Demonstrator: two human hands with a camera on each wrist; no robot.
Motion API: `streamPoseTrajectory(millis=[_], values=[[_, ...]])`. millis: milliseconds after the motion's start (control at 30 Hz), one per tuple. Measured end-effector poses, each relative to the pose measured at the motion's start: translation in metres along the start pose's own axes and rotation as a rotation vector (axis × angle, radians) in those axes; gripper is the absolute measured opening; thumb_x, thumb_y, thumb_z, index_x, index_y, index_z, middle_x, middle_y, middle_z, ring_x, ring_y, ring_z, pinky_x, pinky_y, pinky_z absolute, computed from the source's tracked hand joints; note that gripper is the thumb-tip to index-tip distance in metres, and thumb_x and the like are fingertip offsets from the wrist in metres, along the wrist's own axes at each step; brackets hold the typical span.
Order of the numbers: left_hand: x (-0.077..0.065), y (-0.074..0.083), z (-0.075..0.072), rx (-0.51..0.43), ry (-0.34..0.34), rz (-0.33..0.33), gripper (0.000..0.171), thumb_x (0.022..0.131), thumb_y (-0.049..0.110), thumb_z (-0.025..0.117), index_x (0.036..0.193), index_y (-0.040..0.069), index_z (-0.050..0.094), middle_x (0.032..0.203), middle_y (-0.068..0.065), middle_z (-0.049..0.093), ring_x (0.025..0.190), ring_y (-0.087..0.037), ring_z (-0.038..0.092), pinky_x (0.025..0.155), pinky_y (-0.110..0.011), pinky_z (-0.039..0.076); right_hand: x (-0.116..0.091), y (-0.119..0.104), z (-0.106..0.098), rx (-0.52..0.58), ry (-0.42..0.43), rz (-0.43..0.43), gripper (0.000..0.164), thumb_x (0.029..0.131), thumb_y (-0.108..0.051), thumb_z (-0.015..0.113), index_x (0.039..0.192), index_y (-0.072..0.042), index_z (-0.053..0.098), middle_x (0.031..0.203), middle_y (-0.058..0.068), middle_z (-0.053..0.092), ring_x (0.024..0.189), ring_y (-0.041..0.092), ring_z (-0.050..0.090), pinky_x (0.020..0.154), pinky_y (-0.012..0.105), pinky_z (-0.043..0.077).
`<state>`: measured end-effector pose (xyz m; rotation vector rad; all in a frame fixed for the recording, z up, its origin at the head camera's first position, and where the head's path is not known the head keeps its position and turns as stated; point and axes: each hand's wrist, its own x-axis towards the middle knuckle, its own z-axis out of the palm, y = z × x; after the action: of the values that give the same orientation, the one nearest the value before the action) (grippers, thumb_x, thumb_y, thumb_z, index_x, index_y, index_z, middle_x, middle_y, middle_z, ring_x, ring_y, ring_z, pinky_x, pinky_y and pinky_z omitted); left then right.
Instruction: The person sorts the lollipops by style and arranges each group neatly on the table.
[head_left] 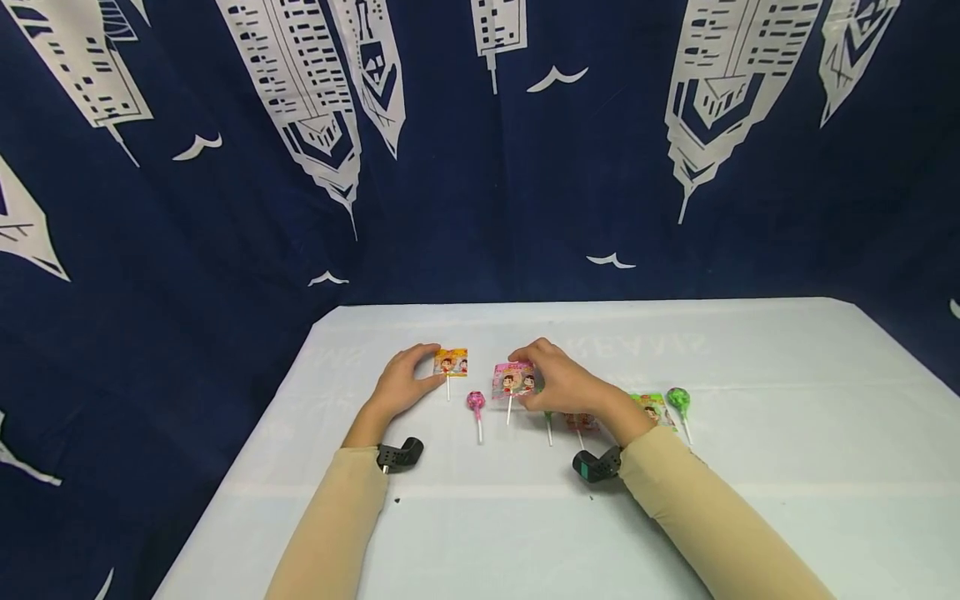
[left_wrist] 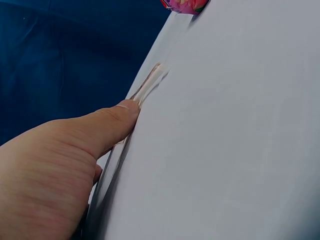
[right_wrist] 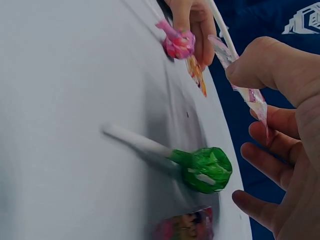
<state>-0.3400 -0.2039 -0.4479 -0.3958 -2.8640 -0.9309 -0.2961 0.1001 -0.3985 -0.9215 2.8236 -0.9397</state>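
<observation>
My left hand (head_left: 399, 387) pinches an orange flat-packet lollipop (head_left: 457, 362) by its edges at the left of the table, its white stick towards me. In the left wrist view the thumb (left_wrist: 107, 127) presses along the packet's side, close to the tabletop. Thumb and fingers of my right hand (head_left: 567, 382) grip a pink flat-packet lollipop (head_left: 504, 382), raised off the table in the right wrist view. A round pink lollipop (head_left: 476, 402) lies between the hands. Below the right hand lie a round green lollipop (right_wrist: 207, 169) and a red packet lollipop (right_wrist: 186, 226), partly hidden in the head view.
Beyond the right wrist lie a green packet lollipop (head_left: 651, 407), partly covered by the forearm, and another round green lollipop (head_left: 678, 402). A white cloth covers the table (head_left: 487, 525). Behind it hangs a dark blue curtain (head_left: 480, 208) with white building prints.
</observation>
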Motion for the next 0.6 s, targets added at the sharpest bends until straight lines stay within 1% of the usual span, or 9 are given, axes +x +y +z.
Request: streamPoseTrajectory(millis=[100, 333, 433, 600], values=[[0.0, 0.001, 0.0, 0.0, 0.002, 0.004, 0.058, 0.089, 0.031, 0.074, 0.142, 0.017, 0.055, 0.149, -0.008, 0.054, 0.141, -0.035, 0.044, 0.119, -0.052, 0.032, 0.01, 0.004, -0.004, 0.009, -0.007, 0.018, 0.065, 0.076, -0.02, 0.075, 0.136, -0.005, 0.055, 0.126, 0.014, 0.052, 0.114, 0.027, 0.052, 0.104, 0.046, 0.045], [0.001, 0.001, 0.0, -0.006, 0.01, -0.005, 0.058, 0.089, 0.032, 0.074, 0.142, 0.018, 0.055, 0.148, -0.007, 0.055, 0.141, -0.033, 0.044, 0.119, -0.051, 0.031, 0.035, 0.011, -0.008, 0.028, -0.034, 0.104, 0.067, 0.076, -0.019, 0.074, 0.138, -0.005, 0.053, 0.13, 0.015, 0.05, 0.117, 0.027, 0.051, 0.111, 0.048, 0.042], [0.002, 0.0, 0.001, -0.002, 0.016, -0.006, 0.058, 0.089, 0.032, 0.074, 0.142, 0.019, 0.055, 0.148, -0.007, 0.055, 0.141, -0.033, 0.045, 0.119, -0.052, 0.032, 0.044, 0.012, -0.007, 0.015, -0.044, 0.113, 0.067, 0.076, -0.02, 0.074, 0.138, -0.004, 0.054, 0.13, 0.016, 0.05, 0.117, 0.027, 0.051, 0.111, 0.047, 0.042], [0.002, -0.001, 0.002, 0.012, 0.012, -0.01, 0.059, 0.088, 0.033, 0.075, 0.142, 0.019, 0.055, 0.148, -0.007, 0.055, 0.141, -0.033, 0.045, 0.119, -0.052, 0.033, 0.056, 0.014, -0.002, -0.023, -0.053, 0.102, 0.065, 0.075, -0.018, 0.074, 0.135, -0.002, 0.056, 0.127, 0.016, 0.052, 0.116, 0.027, 0.052, 0.11, 0.045, 0.043]])
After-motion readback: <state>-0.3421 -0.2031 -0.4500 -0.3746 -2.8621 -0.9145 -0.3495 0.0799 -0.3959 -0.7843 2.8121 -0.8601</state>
